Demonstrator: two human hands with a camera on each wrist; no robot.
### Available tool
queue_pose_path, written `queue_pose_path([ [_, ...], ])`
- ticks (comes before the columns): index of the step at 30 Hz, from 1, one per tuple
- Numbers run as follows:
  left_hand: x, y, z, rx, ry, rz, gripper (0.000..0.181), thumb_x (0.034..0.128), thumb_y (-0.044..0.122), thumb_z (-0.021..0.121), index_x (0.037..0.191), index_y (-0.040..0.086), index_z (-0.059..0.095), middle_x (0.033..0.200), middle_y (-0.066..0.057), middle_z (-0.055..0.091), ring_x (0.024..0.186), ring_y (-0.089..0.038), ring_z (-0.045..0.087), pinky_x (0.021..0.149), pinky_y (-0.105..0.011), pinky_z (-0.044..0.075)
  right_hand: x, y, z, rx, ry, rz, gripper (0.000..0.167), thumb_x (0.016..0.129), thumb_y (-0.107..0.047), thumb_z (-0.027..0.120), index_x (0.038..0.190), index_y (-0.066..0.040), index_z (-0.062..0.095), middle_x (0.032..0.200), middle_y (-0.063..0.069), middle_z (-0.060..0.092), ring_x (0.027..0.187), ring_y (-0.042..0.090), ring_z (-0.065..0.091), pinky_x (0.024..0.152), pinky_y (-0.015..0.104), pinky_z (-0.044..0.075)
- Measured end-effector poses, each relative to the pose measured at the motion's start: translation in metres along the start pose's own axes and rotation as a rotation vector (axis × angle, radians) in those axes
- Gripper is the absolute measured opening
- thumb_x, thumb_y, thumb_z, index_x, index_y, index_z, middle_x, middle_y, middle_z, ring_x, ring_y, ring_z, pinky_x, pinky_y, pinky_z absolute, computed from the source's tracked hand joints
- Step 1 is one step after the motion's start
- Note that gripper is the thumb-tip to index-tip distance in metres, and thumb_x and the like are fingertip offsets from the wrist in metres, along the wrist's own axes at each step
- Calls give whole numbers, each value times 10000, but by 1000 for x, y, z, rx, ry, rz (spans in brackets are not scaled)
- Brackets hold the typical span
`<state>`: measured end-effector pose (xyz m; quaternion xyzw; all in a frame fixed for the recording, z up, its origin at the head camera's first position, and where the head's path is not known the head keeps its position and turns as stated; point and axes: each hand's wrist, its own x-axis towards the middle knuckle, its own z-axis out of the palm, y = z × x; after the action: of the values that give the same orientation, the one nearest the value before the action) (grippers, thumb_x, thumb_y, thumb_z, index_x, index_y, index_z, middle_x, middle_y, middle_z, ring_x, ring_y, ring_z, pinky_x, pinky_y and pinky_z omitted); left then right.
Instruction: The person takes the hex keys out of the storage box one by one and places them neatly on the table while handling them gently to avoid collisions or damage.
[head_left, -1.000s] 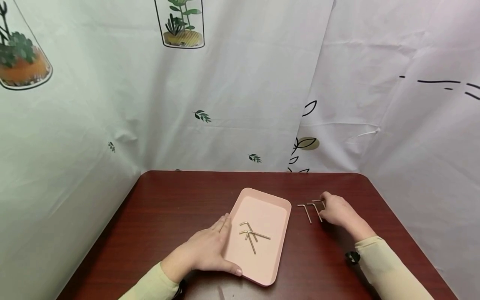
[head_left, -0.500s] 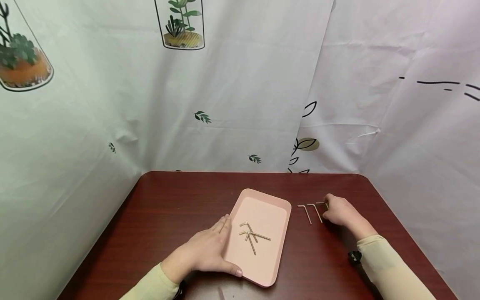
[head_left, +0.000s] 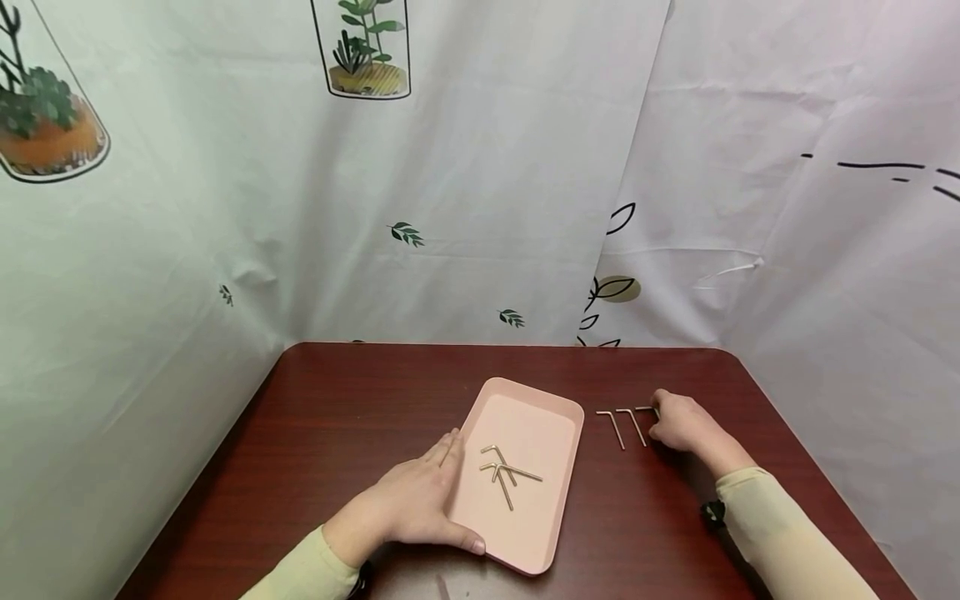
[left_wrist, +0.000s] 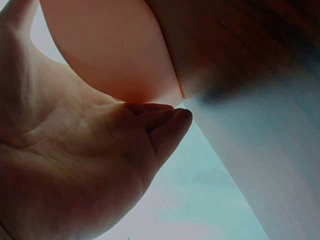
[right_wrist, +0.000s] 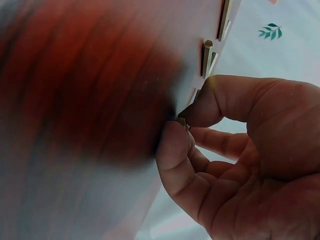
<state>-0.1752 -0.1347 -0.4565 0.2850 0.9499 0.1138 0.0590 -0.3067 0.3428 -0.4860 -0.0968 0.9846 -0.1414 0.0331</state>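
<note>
A pink tray (head_left: 536, 525) lies on the dark red table, with several L-shaped metal keys (head_left: 525, 472) crossing one another inside it. Against the tray's left side rests my left hand (head_left: 416, 496), fingers straight and thumb at the near edge; its palm (left_wrist: 75, 150) faces the tray wall (left_wrist: 115, 50) in the left wrist view. To the right, my right hand (head_left: 686, 429) pinches an L-shaped key (head_left: 645, 408) at the table surface. The right wrist view shows thumb and finger of the hand (right_wrist: 240, 165) closed on the key's end (right_wrist: 182, 121). Its long arm is mostly hidden.
Two more L-shaped keys, one (head_left: 617, 431) left of the other (head_left: 637, 427), lie between the tray and my right hand. A white printed cloth (head_left: 480, 167) hangs behind and beside the table (head_left: 360, 383).
My right hand has shifted slightly right with the pinched key, widening its distance from the two keys beside it. My left hand and the tray have stayed in place.
</note>
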Motion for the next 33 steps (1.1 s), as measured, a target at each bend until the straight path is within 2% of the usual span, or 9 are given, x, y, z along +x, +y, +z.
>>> queue_pose_path([
  [6,0,0,0,9,8,5,1532,732,977,741,1705,-107,267,1768,-309,300,1635,-389,366,1134,-521,536,9,14,10,7,-9,-5,473,790,-71,771,1216,86,637,984,194,729,843,361,646,780,513,551],
  [11,0,0,1,10,6,2,1533,730,977,742,1705,-108,268,1767,-310,302,1634,-385,369,1125,-520,543,6,7,4,9,-29,14,503,781,-74,775,1235,84,626,973,174,726,821,328,632,756,484,541],
  [14,0,0,1,10,4,3,1536,732,977,740,1706,-109,262,1768,-311,298,1636,-386,366,1128,-519,541,10,13,8,9,-46,10,520,790,-65,766,1254,106,606,952,180,708,789,321,620,719,465,531],
  [22,0,0,1,8,1,-4,1544,729,984,734,1711,-106,252,1773,-306,289,1640,-386,357,1143,-521,528,27,40,29,1,-59,28,563,795,-73,743,1315,73,586,970,139,705,785,292,610,696,427,509],
  [30,0,0,1,-3,3,-1,1542,733,964,755,1713,-108,239,1773,-313,282,1642,-394,351,1158,-524,516,14,20,12,17,-74,26,542,802,-69,750,1287,93,569,974,167,702,792,301,611,730,455,519],
  [33,0,0,1,-2,5,-2,1539,734,956,763,1712,-111,239,1771,-317,283,1640,-396,353,1153,-524,521,21,30,21,6,-69,28,543,796,-73,744,1286,85,573,987,161,710,802,301,617,739,462,522],
])
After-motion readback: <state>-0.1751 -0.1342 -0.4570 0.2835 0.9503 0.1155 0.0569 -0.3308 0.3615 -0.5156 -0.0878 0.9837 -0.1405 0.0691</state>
